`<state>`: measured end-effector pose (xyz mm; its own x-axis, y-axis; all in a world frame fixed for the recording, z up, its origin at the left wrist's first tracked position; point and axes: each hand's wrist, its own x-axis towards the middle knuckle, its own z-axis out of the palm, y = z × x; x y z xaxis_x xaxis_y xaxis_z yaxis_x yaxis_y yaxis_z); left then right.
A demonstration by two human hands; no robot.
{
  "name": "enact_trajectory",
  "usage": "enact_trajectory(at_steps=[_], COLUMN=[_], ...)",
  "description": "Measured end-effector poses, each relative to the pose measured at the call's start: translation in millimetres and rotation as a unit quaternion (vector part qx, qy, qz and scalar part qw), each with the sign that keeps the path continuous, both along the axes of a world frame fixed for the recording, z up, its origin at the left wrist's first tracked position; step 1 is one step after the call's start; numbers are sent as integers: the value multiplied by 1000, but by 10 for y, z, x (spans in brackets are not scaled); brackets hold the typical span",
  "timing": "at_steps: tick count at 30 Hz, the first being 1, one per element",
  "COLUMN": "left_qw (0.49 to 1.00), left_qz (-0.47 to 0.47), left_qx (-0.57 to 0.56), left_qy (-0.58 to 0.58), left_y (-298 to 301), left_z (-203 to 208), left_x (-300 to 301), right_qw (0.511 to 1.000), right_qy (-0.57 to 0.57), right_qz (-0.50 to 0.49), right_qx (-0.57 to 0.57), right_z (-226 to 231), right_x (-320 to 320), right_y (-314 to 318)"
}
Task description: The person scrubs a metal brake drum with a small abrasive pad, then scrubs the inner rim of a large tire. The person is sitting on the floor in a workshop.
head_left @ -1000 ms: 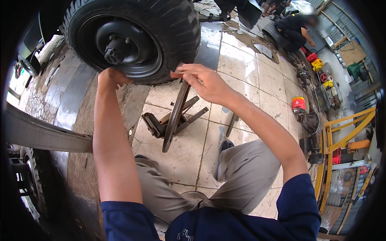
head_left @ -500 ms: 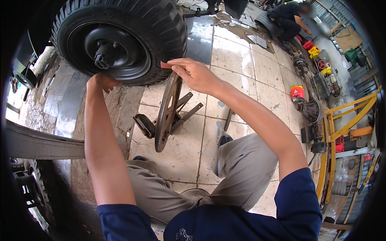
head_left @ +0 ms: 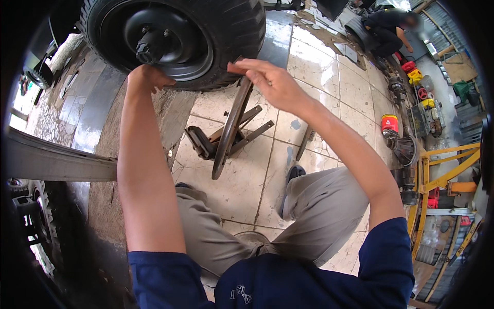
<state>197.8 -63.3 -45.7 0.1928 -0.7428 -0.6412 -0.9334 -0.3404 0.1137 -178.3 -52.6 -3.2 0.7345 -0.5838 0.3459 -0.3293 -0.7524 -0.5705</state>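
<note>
My right hand (head_left: 277, 85) pinches a small reddish-brown piece of sandpaper (head_left: 234, 68) against the upper edge of a worn, brownish metal disc (head_left: 232, 131). The disc is seen nearly edge-on and leans over a dark metal stand (head_left: 205, 141) with flat bar legs on the floor. My left hand (head_left: 151, 77) is bent at the wrist in front of the black wheel rim (head_left: 193, 69), fingers partly hidden and loosely apart. Nothing shows in it, and it is apart from the disc.
A big treaded tyre (head_left: 239, 38) stands ahead. A beam (head_left: 62, 159) juts in from the left. On the right are a yellow metal frame (head_left: 447, 177), axle parts (head_left: 404, 147) and a red can (head_left: 390, 123). Another person (head_left: 383, 28) crouches at the far right.
The view has shifted, so the wheel and stand sit farther right and higher. The disc now looks narrower, turned more edge-on. My right hand keeps the sandpaper at its top edge.
</note>
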Motion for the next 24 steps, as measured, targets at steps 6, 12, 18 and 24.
enact_trajectory(at_steps=[6,12,18,24], left_qw=[998,999,999,998], left_qz=[-36,-20,-21,-38], left_qx=[49,45,33,35], left_qy=[-18,-20,-7,-42], left_y=[-109,-101,-97,-79], left_z=[-15,-106,-16,166], left_x=[88,196,143,-96], right_qw=[987,987,991,990], right_qy=[-14,10,27,102], right_qz=[-65,-84,-69,-47], right_qx=[147,137,115,85], right_z=[-5,97,144,490], right_x=[20,11,-26,-26], right_y=[-130,21,20,227])
